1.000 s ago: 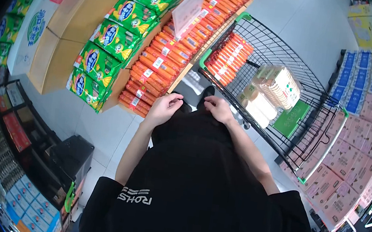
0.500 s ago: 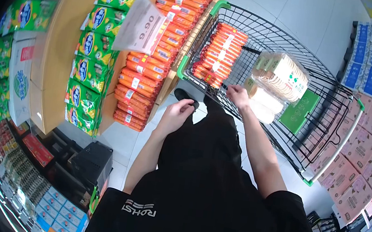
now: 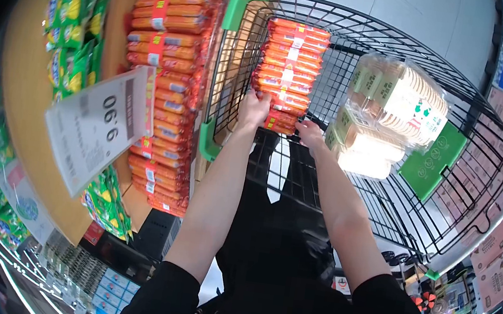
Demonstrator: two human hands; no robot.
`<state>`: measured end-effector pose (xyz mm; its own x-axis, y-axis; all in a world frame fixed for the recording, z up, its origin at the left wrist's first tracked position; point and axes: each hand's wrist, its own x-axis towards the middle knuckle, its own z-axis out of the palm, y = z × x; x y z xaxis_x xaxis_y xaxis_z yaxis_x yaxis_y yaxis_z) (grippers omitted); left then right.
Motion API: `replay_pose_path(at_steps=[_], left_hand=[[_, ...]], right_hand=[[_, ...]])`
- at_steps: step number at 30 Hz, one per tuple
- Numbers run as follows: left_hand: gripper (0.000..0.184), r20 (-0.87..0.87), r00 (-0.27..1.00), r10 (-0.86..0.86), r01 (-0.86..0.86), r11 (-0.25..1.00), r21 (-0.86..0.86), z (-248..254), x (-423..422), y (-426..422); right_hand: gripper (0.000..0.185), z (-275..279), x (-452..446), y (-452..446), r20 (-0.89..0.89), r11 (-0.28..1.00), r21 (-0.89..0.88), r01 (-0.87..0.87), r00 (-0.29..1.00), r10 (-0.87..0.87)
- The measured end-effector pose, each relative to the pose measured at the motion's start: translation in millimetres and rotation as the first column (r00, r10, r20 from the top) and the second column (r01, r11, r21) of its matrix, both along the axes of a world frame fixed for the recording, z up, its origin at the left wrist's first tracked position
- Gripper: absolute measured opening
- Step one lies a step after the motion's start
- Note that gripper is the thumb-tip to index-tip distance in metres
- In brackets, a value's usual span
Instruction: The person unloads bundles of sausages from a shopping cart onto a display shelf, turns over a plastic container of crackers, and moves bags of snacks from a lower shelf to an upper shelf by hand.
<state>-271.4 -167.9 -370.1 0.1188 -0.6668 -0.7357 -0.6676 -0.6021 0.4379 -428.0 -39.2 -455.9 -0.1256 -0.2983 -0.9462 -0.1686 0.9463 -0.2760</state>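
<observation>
- Supermarket aisle: wire shopping cart (image 3: 238, 8).
- Red-banded sausage packs (image 3: 291, 60), stacked inside.
- Left hand (image 3: 253, 111), right hand (image 3: 310, 133): newly reached in, flanking stack's near end, packs within reach; fingers curled, grip cannot be told.

Gap between orange packs (image 3: 293, 64) and clear boxes (image 3: 402, 100), cart frame (image 3: 239, 8) around.

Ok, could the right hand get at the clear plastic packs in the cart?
Likely yes: the right hand is at the orange packs, close beside the clear plastic packs, and nothing visible stands between.
</observation>
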Motion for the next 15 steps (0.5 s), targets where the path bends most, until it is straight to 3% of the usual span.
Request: replay_pose_path(at_steps=[1,4,5,9,15], left_hand=[[0.044,0.093,0.992,-0.091,0.087,0.995,0.046,-14,3,0],[0.052,0.115,0.955,-0.275,0.248,0.947,0.204,-36,15,8],[0.054,0.143,0.951,-0.274,0.242,0.948,0.209,-38,17,12],[0.051,0.177,0.938,-0.298,0.271,0.949,0.162,-55,24,17],[0.049,0.152,0.912,-0.38,0.351,0.917,0.187,-48,21,8]], right_hand=[[0.046,-6,6,4,-0.016,0.996,-0.013,0.084,0.996,-0.084],[0.046,-11,13,3,0.093,0.962,0.048,0.267,0.958,-0.271],[0.044,-28,16,9,0.15,0.955,0.067,0.288,0.944,-0.295],[0.046,-9,28,-11,0.352,0.825,0.075,0.56,0.76,-0.547],[0.047,-13,26,-18,0.337,0.831,0.087,0.549,0.769,-0.543]])
